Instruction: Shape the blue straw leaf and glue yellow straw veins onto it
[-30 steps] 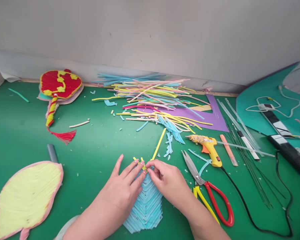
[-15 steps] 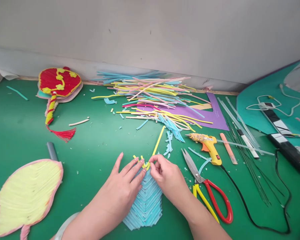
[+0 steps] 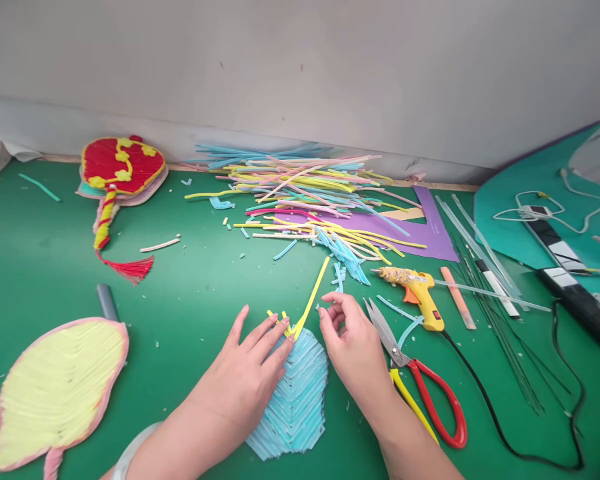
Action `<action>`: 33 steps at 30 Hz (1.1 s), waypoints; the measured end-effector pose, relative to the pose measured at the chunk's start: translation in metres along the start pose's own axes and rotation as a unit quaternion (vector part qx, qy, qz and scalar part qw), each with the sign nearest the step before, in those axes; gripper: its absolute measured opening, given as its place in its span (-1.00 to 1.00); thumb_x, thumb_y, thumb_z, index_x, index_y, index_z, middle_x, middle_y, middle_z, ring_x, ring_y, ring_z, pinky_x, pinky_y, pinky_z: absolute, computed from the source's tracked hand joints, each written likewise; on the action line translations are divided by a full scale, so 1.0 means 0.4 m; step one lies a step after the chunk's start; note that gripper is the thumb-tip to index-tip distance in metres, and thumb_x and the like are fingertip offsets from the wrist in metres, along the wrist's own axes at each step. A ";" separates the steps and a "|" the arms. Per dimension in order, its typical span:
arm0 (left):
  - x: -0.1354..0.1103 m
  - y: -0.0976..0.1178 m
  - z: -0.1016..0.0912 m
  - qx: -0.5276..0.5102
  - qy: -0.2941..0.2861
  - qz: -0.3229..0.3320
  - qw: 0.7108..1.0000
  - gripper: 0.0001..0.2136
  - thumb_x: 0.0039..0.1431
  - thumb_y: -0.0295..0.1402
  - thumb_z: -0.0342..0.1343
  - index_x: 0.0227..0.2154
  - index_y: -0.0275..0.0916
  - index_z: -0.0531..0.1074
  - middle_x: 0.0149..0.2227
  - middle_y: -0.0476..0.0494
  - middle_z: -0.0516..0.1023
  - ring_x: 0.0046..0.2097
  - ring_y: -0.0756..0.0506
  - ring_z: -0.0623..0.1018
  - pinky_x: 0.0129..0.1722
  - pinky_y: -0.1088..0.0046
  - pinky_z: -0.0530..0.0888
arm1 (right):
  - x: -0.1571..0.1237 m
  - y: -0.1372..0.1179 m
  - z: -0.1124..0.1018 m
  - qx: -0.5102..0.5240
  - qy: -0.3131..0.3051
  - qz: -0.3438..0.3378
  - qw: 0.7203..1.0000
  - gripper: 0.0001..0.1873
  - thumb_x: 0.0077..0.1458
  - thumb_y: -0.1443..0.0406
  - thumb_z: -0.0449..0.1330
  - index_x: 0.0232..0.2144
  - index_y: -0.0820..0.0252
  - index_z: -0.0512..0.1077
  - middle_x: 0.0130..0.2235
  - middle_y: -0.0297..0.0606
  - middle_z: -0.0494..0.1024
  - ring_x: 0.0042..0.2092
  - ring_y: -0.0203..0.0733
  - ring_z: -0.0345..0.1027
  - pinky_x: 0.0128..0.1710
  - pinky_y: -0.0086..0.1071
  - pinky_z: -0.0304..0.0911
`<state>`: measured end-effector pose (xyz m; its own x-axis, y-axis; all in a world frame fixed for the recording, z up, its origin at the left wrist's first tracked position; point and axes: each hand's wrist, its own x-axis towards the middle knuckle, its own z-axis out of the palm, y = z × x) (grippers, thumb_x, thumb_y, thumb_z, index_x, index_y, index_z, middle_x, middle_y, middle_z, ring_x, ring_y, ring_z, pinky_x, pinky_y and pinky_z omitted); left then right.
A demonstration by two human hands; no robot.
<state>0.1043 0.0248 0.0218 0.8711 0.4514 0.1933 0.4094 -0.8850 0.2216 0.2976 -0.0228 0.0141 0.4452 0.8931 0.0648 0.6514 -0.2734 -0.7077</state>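
A leaf-shaped panel of blue fuzzy strips [image 3: 303, 400], laid in a chevron pattern, lies flat in front of me. Yellow strips [image 3: 312, 297] meet at its top, the longest slanting up and right. My left hand [image 3: 247, 373] lies spread over the panel's upper left, fingertips pressing the short yellow ends. My right hand [image 3: 355, 347] hovers just right of the panel's top, touching neither it nor the strip. Its fingers are loosely curled, thumb and forefinger slightly apart, with nothing visible between them.
Scissors [image 3: 397, 350] and a yellow glue gun [image 3: 415, 290] with a black cord lie right. A pile of coloured strips [image 3: 300, 177] sits at the back on purple card [image 3: 437, 233]. Left are a yellow leaf-shaped fan [image 3: 60, 390] and a red fan [image 3: 113, 160] with tassel.
My right hand has let go of the yellow strip's lower end and moved right and slightly up. The long yellow strip now lies straight into the joint. My left hand stays in place.
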 end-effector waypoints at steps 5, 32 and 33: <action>-0.001 0.000 -0.001 0.000 -0.005 -0.002 1.000 -0.70 0.36 -0.42 -0.10 0.04 -0.24 0.43 0.17 -0.34 0.44 0.18 -0.26 0.45 0.22 -0.20 0.24 | -0.002 -0.002 0.002 -0.032 -0.046 0.001 0.998 -0.77 0.27 0.18 0.00 -0.28 0.10 0.42 -0.43 -0.36 0.51 -0.48 -0.28 0.35 -0.48 -0.44 0.19; -0.007 -0.005 0.017 0.018 0.014 -0.008 1.000 -0.64 0.26 -0.60 -0.10 0.05 -0.25 0.37 0.08 -0.38 0.46 0.19 -0.24 0.42 0.20 -0.13 0.31 | -0.025 0.002 0.016 -0.143 -0.122 -0.214 0.959 -0.74 0.32 0.28 0.03 -0.12 0.08 0.52 -0.31 -0.32 0.60 -0.31 -0.26 0.50 -0.38 -0.45 0.24; -0.006 -0.004 0.020 0.010 0.022 -0.013 1.000 -0.66 0.27 -0.59 -0.10 0.05 -0.26 0.37 0.06 -0.35 0.48 0.18 -0.22 0.43 0.22 -0.11 0.30 | -0.025 0.002 0.015 -0.151 -0.124 -0.214 0.957 -0.75 0.32 0.29 0.04 -0.12 0.08 0.52 -0.31 -0.33 0.60 -0.32 -0.26 0.50 -0.39 -0.45 0.23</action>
<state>0.1036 0.0240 0.0134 0.8477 0.4780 0.2298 0.4370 -0.8751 0.2080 0.2897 -0.0298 0.0087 -0.0373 0.9934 0.1081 0.9063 0.0792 -0.4152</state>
